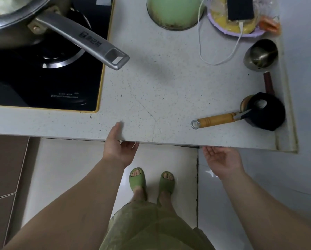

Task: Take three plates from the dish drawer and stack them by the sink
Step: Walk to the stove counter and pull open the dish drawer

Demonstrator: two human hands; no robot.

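- Left hand (117,148) at front edge of tabletop (160,98): thumb lying on top surface, fingers curled under the lip. Grip closed round the tabletop edge.
- Right hand (221,159) just below the same front edge, further right, palm turned up, fingers relaxed and partly hidden under the lip. Grip open, holding nothing visible.
- Plates and dish drawer: not in view; location cannot be told. Sink likewise out of frame.
- Steel pan (15,20) sitting on black cooktop (42,83) at upper left; long metal handle (89,44) reaching out over the tabletop, end loop clear of the surface.
- Green round pot (172,11) at top centre, standing on the tabletop.
- Lilac-rimmed dish (241,31) at upper right holding yellow contents under clear wrap, with a dark flat device (240,8) resting on top.
- White cable (223,60) plugged into that device, looping down onto the tabletop.
- Metal ladle (261,55) lying beside the right-hand raised rim, dark red handle pointing toward the front.
- Black roll of tape (264,112) near the front right corner, touching a tool with an orange wooden handle (216,120) and a metal ring at its end.
- Green slippers (151,181) on pale floor tiles (70,168) below; green garment at bottom centre.
- Both forearms bare, extending up from bottom of frame.
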